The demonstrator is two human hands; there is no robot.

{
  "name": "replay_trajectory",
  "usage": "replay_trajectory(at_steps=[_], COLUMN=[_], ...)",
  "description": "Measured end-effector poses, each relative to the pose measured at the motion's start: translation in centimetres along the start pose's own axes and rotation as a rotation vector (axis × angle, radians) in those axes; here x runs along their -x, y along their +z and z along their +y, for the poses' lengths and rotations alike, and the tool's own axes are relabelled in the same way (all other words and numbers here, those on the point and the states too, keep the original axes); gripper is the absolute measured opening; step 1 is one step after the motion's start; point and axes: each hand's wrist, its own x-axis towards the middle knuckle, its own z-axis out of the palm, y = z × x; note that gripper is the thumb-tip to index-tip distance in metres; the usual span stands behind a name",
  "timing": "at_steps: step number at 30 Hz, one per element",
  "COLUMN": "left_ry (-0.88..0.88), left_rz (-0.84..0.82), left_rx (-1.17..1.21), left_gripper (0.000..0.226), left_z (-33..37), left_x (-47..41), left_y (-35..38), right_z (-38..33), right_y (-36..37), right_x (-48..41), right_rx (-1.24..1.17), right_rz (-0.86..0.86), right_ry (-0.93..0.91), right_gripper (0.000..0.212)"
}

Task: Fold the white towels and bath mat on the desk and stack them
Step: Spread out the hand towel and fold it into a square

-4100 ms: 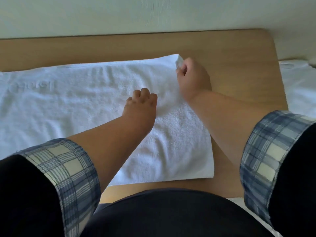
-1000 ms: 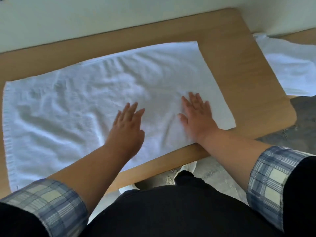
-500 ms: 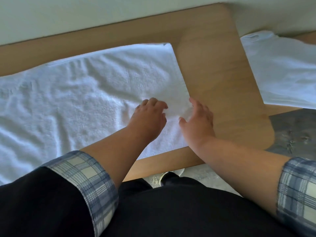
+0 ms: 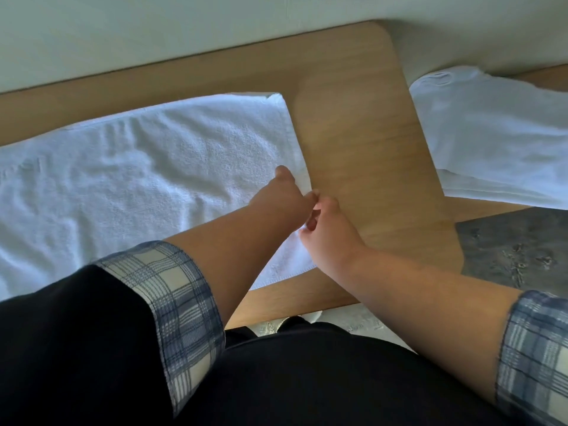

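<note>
A white terry towel [image 4: 147, 176] lies spread flat on the wooden desk [image 4: 362, 142], running off the left edge of the view. My left hand [image 4: 284, 198] and my right hand [image 4: 327, 229] meet at the middle of the towel's right edge. Both have curled fingers that pinch the towel's hem there. My forearms hide the towel's near right part. A second white cloth [image 4: 498, 136] lies on a lower surface to the right of the desk.
A pale wall runs along the desk's far side. The desk's right end is bare wood with rounded corners. Grey patterned floor [image 4: 516, 244] shows at the right, beyond the desk's near corner. My dark clothing fills the bottom of the view.
A second ago both palms lay flat on the towel. They have since drawn together at the right edge and closed on the hem. The view has swung right.
</note>
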Motion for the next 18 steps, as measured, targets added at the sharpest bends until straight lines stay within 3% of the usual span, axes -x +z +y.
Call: replay_trajectory(at_steps=[5, 7, 10, 13, 18], left_ry=[-0.139, -0.147, -0.087, 0.014, 0.071], left_rz=[-0.115, -0.07, 0.047, 0.075, 0.066], left_rx=[0.074, 0.118, 0.232, 0.165, 0.055], left_gripper=[0.074, 0.063, 0.045, 0.037, 0.028], left_z=[-0.5, -1.4, -2.7, -3.6, -4.5], left_x=[0.7, 1.4, 3.4, 5.0, 6.0], left_y=[-2.6, -3.3, -3.6, -3.4, -3.4], right_z=[-0.9, -1.7, -3.9, -7.5, -13.5], right_y=[-0.1, -1.0, -1.9, -2.2, -1.6], right_x=[1.1, 1.2, -0.4, -3.9, -10.5], right_rx=[-0.138, -0.161, -0.121, -0.014, 0.156], right_rz=[-0.126, -0.194, -0.063, 0.073, -0.012], right_ry=[-0.137, -0.159, -0.151, -0.179, -0.282], right_gripper=[0.031, 0.029, 0.018, 0.02, 0.036])
